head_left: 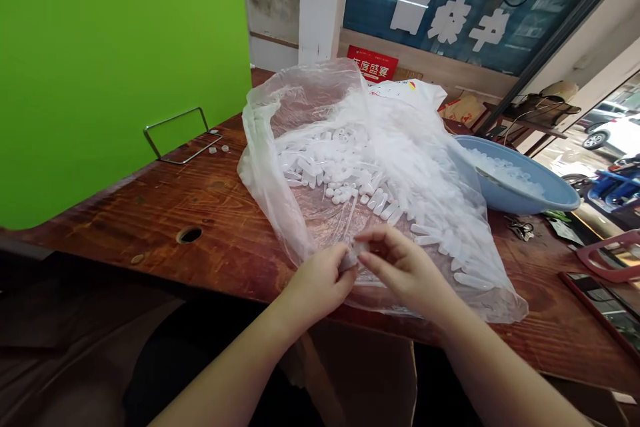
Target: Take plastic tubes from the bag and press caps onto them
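Observation:
My left hand (323, 277) is closed around a small translucent white plastic tube (349, 259), mostly covered by the fingers. Directly beside it, the thumb and forefinger of my right hand (400, 263) pinch a small whitish cap (360, 249) at the tube's end. Both hands are over the front edge of a large clear plastic bag (320, 213). Inside the bag lies a heap of white tubes (383, 203) and round caps (341, 193), more densely piled toward the back and right.
A blue basin (530, 197) holding white pieces stands right of the bag. Keys (520, 228) and a phone (603, 303) lie farther right. On the left are a green panel (120, 67), a bent metal frame (175, 161), a few loose caps (213, 149) and a hole (190, 235) in the wooden table.

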### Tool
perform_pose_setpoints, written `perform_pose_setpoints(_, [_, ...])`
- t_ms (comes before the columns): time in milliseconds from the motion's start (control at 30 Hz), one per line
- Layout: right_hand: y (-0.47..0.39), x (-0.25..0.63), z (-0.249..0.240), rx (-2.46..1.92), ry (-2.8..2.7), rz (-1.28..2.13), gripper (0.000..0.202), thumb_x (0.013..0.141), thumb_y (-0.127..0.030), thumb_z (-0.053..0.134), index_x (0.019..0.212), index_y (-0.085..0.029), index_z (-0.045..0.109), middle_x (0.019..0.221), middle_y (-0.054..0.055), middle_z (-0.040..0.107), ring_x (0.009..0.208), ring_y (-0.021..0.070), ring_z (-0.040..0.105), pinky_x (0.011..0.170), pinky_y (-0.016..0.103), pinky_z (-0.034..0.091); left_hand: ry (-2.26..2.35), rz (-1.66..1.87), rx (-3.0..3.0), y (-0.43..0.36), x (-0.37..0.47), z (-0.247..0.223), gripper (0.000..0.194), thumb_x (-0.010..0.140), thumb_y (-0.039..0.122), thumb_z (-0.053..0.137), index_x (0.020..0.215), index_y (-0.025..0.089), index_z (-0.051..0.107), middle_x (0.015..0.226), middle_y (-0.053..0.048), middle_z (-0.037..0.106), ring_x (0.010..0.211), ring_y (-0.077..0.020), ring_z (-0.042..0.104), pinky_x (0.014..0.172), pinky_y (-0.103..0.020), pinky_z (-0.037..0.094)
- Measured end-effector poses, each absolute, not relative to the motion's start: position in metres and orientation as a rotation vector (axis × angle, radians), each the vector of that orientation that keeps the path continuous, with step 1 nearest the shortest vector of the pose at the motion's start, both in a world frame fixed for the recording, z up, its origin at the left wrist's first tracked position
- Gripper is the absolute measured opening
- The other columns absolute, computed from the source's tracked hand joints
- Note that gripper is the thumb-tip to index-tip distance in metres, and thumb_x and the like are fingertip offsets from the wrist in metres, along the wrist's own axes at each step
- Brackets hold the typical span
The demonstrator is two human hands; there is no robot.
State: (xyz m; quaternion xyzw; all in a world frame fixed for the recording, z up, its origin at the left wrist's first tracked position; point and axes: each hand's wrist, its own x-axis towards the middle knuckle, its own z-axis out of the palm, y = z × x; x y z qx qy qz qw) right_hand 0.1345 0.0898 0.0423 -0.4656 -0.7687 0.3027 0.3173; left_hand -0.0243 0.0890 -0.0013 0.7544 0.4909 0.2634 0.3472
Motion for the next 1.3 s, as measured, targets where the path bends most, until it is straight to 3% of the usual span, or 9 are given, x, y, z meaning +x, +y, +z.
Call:
perform_pose_setpoints(133, [0.063, 0.142, 0.03, -1.136, -2.101, 0.725, 0.017, 0.087, -0.019, 0.05, 0.102, -0.022, 0.058, 0.092, 0.003, 0.062, 0.088, 0.0149, 0.058, 0.079, 0.028, 0.047, 1.305, 0.594, 2.033, 0.087, -0.023, 0.001, 0.007, 0.074, 0.027, 0.049, 0.072, 0.02, 0.049, 0.069, 0.0, 0.056, 0.065, -0.017, 0.052, 0.055, -0.026, 0.032])
perform_pose_setpoints(367, [0.055, 0.153, 0.022, -0.993, -2.28, 0.596, 0.033, 0.092, -0.016, 0.034, 0.116, -0.024, 0.056, 0.119, 0.006, 0.058, 0.108, 0.0141, 0.055, 0.09, 0.028, 0.046, 1.382, 0.444, 2.109, 0.087, -0.019, 0.008, 0.006, 0.068, 0.019, 0.047, 0.062, 0.021, 0.046, 0.061, 0.002, 0.054, 0.059, -0.0158, 0.051, 0.051, -0.025, 0.03])
perform_pose_setpoints(500, [0.056, 0.146, 0.019, -1.286, -2.183, 0.597, 0.022, 0.09, -0.031, 0.045, 0.1, -0.023, 0.063, 0.09, 0.003, 0.067, 0.082, 0.0153, 0.062, 0.072, 0.025, 0.049, 1.398, 0.394, 2.133, 0.087, -0.018, 0.008, 0.007, 0.069, 0.023, 0.05, 0.063, 0.021, 0.048, 0.062, 0.002, 0.057, 0.061, -0.0167, 0.053, 0.052, -0.025, 0.031])
perform_pose_setpoints(633, [0.055, 0.139, 0.018, -1.626, -2.205, 0.485, 0.046, 0.093, -0.041, 0.032, 0.062, -0.018, 0.059, 0.06, 0.004, 0.058, 0.061, 0.0168, 0.057, 0.057, 0.026, 0.043, 1.469, 0.308, 2.163, 0.087, -0.017, 0.008, 0.004, 0.07, 0.02, 0.048, 0.067, 0.022, 0.051, 0.066, 0.0, 0.06, 0.064, -0.0192, 0.055, 0.054, -0.026, 0.032])
perform_pose_setpoints(800, [0.051, 0.143, 0.025, -1.404, -2.203, 0.593, 0.027, 0.09, -0.035, 0.042, 0.108, -0.02, 0.055, 0.095, 0.007, 0.062, 0.084, 0.017, 0.059, 0.072, 0.027, 0.045, 1.476, 0.271, 2.159, 0.087, -0.015, 0.01, 0.003, 0.07, 0.021, 0.048, 0.07, 0.022, 0.051, 0.07, -0.001, 0.061, 0.068, -0.0209, 0.057, 0.056, -0.027, 0.034])
perform_pose_setpoints(933, [0.053, 0.142, 0.027, -1.697, -2.249, 0.641, 0.032, 0.093, -0.036, 0.034, 0.083, -0.018, 0.06, 0.072, 0.005, 0.061, 0.068, 0.0179, 0.059, 0.061, 0.027, 0.043, 1.501, 0.241, 2.175, 0.087, -0.014, 0.011, 0.004, 0.07, 0.019, 0.047, 0.069, 0.022, 0.05, 0.07, -0.002, 0.062, 0.068, -0.0212, 0.058, 0.056, -0.028, 0.034])
perform_pose_setpoints(1067, [0.054, 0.137, 0.026, -1.537, -2.268, 0.663, 0.021, 0.087, -0.034, 0.048, 0.099, -0.019, 0.055, 0.091, 0.005, 0.062, 0.082, 0.018, 0.058, 0.069, 0.027, 0.043, 1.478, 0.236, 2.17, 0.087, -0.014, 0.011, 0.005, 0.071, 0.024, 0.05, 0.068, 0.022, 0.048, 0.068, -0.001, 0.061, 0.067, -0.0205, 0.057, 0.055, -0.027, 0.034])
perform_pose_setpoints(1200, [0.055, 0.134, 0.025, -1.677, -2.27, 0.654, 0.041, 0.095, -0.034, 0.024, 0.072, -0.019, 0.055, 0.072, 0.004, 0.061, 0.067, 0.0168, 0.057, 0.059, 0.026, 0.039, 1.471, 0.24, 2.267, 0.087, -0.015, 0.007, 0.007, 0.071, 0.015, 0.046, 0.068, 0.022, 0.047, 0.068, -0.002, 0.061, 0.07, -0.0214, 0.058, 0.056, -0.028, 0.034])
perform_pose_setpoints(1300, [0.059, 0.132, 0.025, -1.549, -2.342, 0.481, 0.034, 0.093, -0.035, 0.03, 0.081, -0.017, 0.056, 0.077, 0.006, 0.061, 0.073, 0.018, 0.056, 0.064, 0.027, 0.04, 1.486, 0.271, 2.234, 0.087, -0.015, 0.005, 0.007, 0.072, 0.017, 0.045, 0.068, 0.022, 0.046, 0.067, -0.002, 0.061, 0.068, -0.0208, 0.059, 0.056, -0.027, 0.035])
